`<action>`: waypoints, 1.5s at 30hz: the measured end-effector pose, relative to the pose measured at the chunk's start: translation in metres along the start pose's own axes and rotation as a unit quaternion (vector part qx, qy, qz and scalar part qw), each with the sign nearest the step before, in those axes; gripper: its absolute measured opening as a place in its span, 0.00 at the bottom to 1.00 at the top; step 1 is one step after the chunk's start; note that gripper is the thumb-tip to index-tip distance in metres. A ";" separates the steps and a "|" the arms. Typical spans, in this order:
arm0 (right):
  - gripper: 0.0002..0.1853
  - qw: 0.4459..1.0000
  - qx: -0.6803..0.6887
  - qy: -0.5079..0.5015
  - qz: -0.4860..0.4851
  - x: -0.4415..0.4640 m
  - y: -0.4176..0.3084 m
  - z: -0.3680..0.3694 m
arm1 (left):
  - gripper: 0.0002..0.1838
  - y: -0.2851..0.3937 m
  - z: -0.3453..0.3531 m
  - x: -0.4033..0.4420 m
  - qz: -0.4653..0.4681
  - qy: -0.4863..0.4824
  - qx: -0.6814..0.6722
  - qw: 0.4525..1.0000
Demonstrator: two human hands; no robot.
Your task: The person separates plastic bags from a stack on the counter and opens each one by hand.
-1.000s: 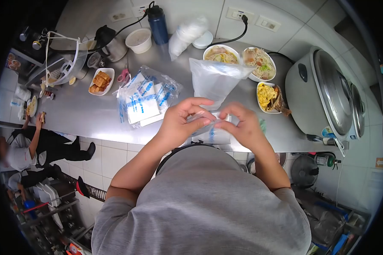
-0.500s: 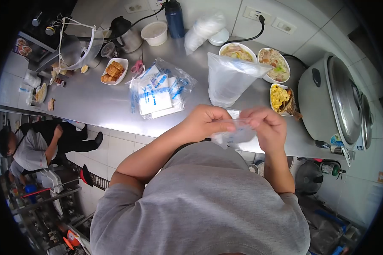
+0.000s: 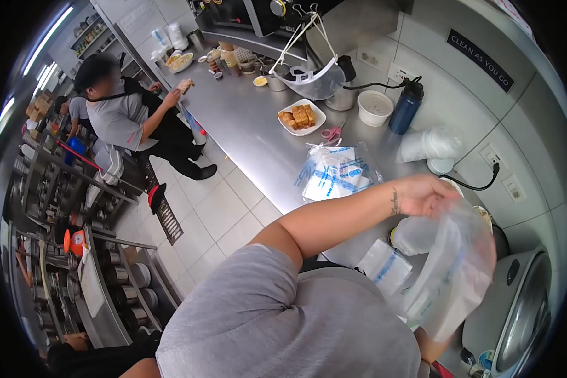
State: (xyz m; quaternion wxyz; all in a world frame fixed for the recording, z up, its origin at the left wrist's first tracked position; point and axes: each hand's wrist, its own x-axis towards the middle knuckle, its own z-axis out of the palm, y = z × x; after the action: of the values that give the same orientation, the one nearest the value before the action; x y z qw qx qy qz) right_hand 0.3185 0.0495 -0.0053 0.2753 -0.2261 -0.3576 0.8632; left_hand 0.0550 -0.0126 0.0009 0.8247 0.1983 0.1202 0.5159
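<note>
My left hand (image 3: 425,196) pinches the top edge of a translucent plastic bag (image 3: 444,271) over the right part of the counter. My right arm reaches up behind or inside this bag; the right hand (image 3: 483,246) shows only dimly through the plastic, its fingers unclear. Under my left hand, another cloudy plastic bag (image 3: 416,234) stands on the counter. A white packet with blue print (image 3: 384,268) lies close to my body. Left of my forearm are clear packages of white bags with blue print (image 3: 335,176). Food bowls behind the bag are mostly hidden.
Pink scissors (image 3: 332,133) and a dish of fried pieces (image 3: 302,117) sit farther along the steel counter (image 3: 246,148). A blue bottle (image 3: 406,108) and white tub (image 3: 375,108) stand by the wall. A large cooker (image 3: 516,309) is at right. A co-worker (image 3: 123,113) stands at left.
My view has turned left. Both hands have moved rightward from in front of my chest, and the plastic bag is now spread out large between them. The co-worker now holds something small.
</note>
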 end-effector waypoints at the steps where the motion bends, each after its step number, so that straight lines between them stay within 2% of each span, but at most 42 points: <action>1: 0.12 0.998 0.050 0.020 0.011 0.021 0.007 -0.011 | 0.09 -0.007 -0.028 0.009 0.007 0.043 -0.036 0.998; 2: 0.12 0.994 0.098 0.040 0.025 0.039 0.018 -0.024 | 0.09 -0.015 -0.063 0.018 0.016 0.085 -0.069 0.994; 4: 0.12 0.982 0.159 0.083 0.059 0.061 0.049 -0.052 | 0.09 -0.074 -0.152 0.035 0.000 0.139 -0.114 0.984; 6: 0.14 0.979 0.131 0.146 0.060 0.065 0.081 -0.066 | 0.08 -0.099 -0.153 0.010 0.008 0.333 0.034 0.942; 8: 0.17 0.973 0.048 0.220 0.042 0.062 0.103 -0.065 | 0.07 -0.085 -0.104 -0.001 0.029 0.433 0.206 0.877; 9: 0.18 0.966 -0.083 0.244 -0.006 0.061 0.103 -0.053 | 0.08 -0.085 -0.086 0.000 0.036 0.476 0.285 0.831; 11: 0.20 0.894 -0.338 0.278 -0.099 0.061 0.098 -0.032 | 0.08 -0.098 -0.116 0.010 0.110 0.429 0.550 0.708; 12: 0.20 0.891 -0.347 0.279 -0.085 0.061 0.098 -0.032 | 0.08 -0.100 -0.125 0.012 0.147 0.390 0.667 0.617; 15: 0.20 0.885 -0.363 0.281 -0.076 0.072 0.102 -0.031 | 0.10 -0.109 -0.135 0.018 0.081 0.435 0.690 0.573; 18: 0.19 0.883 -0.331 0.286 -0.170 0.073 0.111 -0.026 | 0.10 -0.112 -0.150 0.023 0.103 0.420 0.688 0.583; 20: 0.18 0.849 -0.395 0.261 -0.233 0.073 0.126 -0.063 | 0.12 -0.111 -0.139 0.014 0.123 0.430 0.646 0.618; 22: 0.15 0.829 -0.429 0.298 -0.199 0.054 0.138 -0.092 | 0.15 -0.106 -0.122 -0.006 0.127 0.440 0.619 0.638; 24: 0.16 0.760 -0.582 0.253 -0.143 0.010 0.150 -0.088 | 0.18 -0.115 -0.110 -0.036 0.110 0.446 0.603 0.652; 26: 0.18 0.620 -0.732 0.126 -0.252 -0.021 0.167 -0.077 | 0.19 -0.135 -0.109 -0.066 0.153 0.285 0.774 0.544; 27: 0.18 0.606 -0.745 0.120 -0.251 -0.024 0.171 -0.077 | 0.20 -0.147 -0.108 -0.076 0.168 0.205 0.838 0.476; 29: 0.19 0.579 -0.768 0.104 -0.252 -0.024 0.182 -0.078 | 0.22 -0.170 -0.124 -0.082 0.143 0.161 0.862 0.459; 32: 0.18 0.680 -0.721 0.120 -0.051 -0.008 0.175 -0.084 | 0.25 -0.175 -0.124 -0.084 0.092 0.136 0.885 0.436; 35: 0.16 0.641 -0.757 0.095 -0.088 -0.004 0.166 -0.068 | 0.27 -0.171 -0.112 -0.076 0.059 0.156 0.883 0.438; 38: 0.14 0.644 -0.748 0.074 -0.143 -0.007 0.163 -0.051 | 0.23 -0.167 -0.109 -0.070 0.082 0.162 0.887 0.425; 41: 0.14 0.680 -0.725 0.071 -0.077 -0.010 0.156 -0.036 | 0.20 -0.174 -0.125 -0.063 0.112 0.167 0.898 0.392; 44: 0.10 0.641 -0.764 0.056 -0.047 -0.010 0.149 -0.037 | 0.16 -0.179 -0.129 -0.055 0.111 0.175 0.893 0.400; 45: 0.08 0.622 -0.778 0.046 -0.083 -0.010 0.148 -0.040 | 0.14 -0.177 -0.121 -0.058 0.101 0.177 0.892 0.404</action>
State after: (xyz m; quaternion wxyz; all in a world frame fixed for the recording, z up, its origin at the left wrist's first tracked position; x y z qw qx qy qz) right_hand 0.3032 -0.0252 -0.1393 0.0831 -0.3649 -0.8996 0.2253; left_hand 0.1229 -0.1095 -0.1869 0.0826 0.7366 0.6343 0.2197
